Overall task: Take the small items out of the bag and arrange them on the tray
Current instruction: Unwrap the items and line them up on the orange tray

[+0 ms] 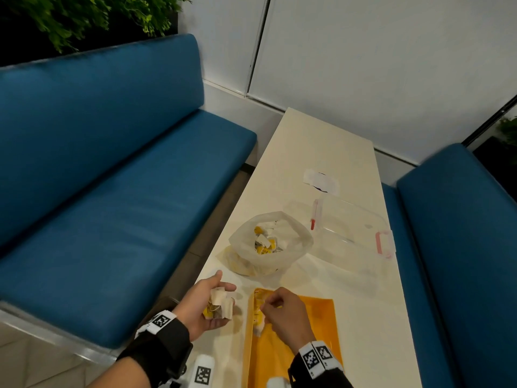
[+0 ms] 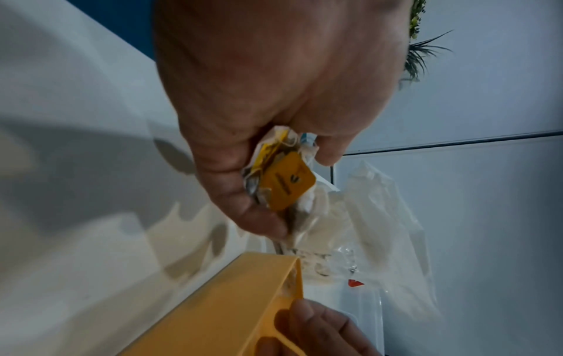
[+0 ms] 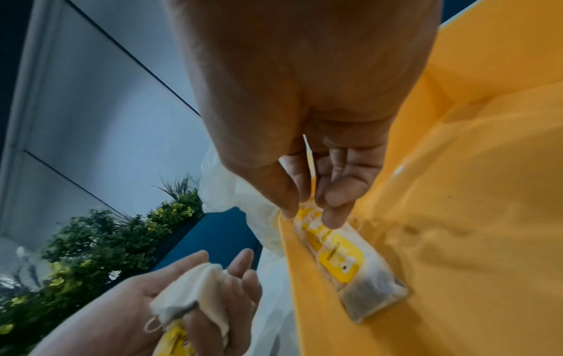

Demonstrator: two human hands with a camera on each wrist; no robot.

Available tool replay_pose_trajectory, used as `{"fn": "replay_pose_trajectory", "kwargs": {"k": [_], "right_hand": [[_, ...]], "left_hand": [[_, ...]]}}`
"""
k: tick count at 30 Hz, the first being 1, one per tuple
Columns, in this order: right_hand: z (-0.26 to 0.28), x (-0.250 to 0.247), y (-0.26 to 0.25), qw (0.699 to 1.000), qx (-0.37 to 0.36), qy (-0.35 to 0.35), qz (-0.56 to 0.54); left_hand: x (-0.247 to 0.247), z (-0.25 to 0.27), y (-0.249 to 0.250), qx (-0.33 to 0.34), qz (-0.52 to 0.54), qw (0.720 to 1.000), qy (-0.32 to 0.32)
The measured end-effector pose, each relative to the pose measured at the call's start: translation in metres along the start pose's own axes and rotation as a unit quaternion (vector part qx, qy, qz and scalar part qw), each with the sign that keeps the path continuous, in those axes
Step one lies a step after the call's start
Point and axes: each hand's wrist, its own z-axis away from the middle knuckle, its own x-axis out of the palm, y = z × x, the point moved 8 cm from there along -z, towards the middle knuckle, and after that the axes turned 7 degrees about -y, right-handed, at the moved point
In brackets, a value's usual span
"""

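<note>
On my right wrist view, my right hand [image 3: 307, 149] pinches a tea bag [image 3: 350, 260] lying along the yellow tray's [image 3: 472, 216] edge; lower left, my left hand [image 3: 170, 301] cradles more tea bags [image 3: 195, 286].

The camera on my head looks forward and down from well above the long cream table [image 1: 321, 152], taking in both my hands. The one on my left wrist looks along my left hand [image 2: 259, 101], very close, towards the rim of the flat orange plastic tray [image 2: 231, 301]. The one on my right wrist looks along my right hand [image 3: 307, 96], just above that tray. All three share the tray's left edge.
</note>
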Motion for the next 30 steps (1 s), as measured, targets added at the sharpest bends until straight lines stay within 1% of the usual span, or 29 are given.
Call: {"fn": "replay_pose_trajectory", "kwargs": {"k": [2,4,6,8,11,14,20,23,27,28,30], "right_hand": [[0.008,0.000,-0.018,0.999,-0.043,-0.008,-0.007],[0.016,0.006,-0.036,0.995,-0.080,-0.043,-0.031],[0.020,0.017,-0.048,0.991,-0.095,-0.083,-0.033],[0.017,0.026,-0.052,0.990,-0.099,-0.101,-0.020],[0.009,0.025,-0.050,0.992,-0.088,-0.084,-0.026],[0.005,0.017,-0.046,0.993,-0.076,-0.069,-0.055],[0.004,0.012,-0.045,0.987,-0.067,-0.072,-0.125],[0.004,0.013,-0.044,0.985,-0.068,-0.073,-0.137],[0.006,0.014,-0.044,0.987,-0.071,-0.074,-0.126],[0.007,0.013,-0.045,0.989,-0.080,-0.068,-0.107],[0.010,0.010,-0.051,0.990,-0.124,-0.052,-0.043]], "left_hand": [[0.003,0.000,0.002,0.002,0.018,1.000,-0.003],[0.006,-0.001,0.005,0.014,0.041,0.999,-0.010],[0.011,-0.001,0.008,0.029,0.053,0.998,-0.019],[0.018,0.000,0.012,0.038,0.058,0.997,-0.035],[0.026,0.002,0.017,0.048,0.050,0.996,-0.058],[0.024,0.000,0.019,0.050,0.044,0.996,-0.060],[0.021,0.000,0.020,0.068,0.035,0.995,-0.067],[0.023,0.000,0.018,0.062,0.007,0.995,-0.078],[0.027,0.002,0.017,0.047,-0.018,0.995,-0.084],[0.027,0.002,0.017,0.046,-0.016,0.995,-0.083],[0.029,0.004,0.017,0.045,-0.011,0.996,-0.078]]}}
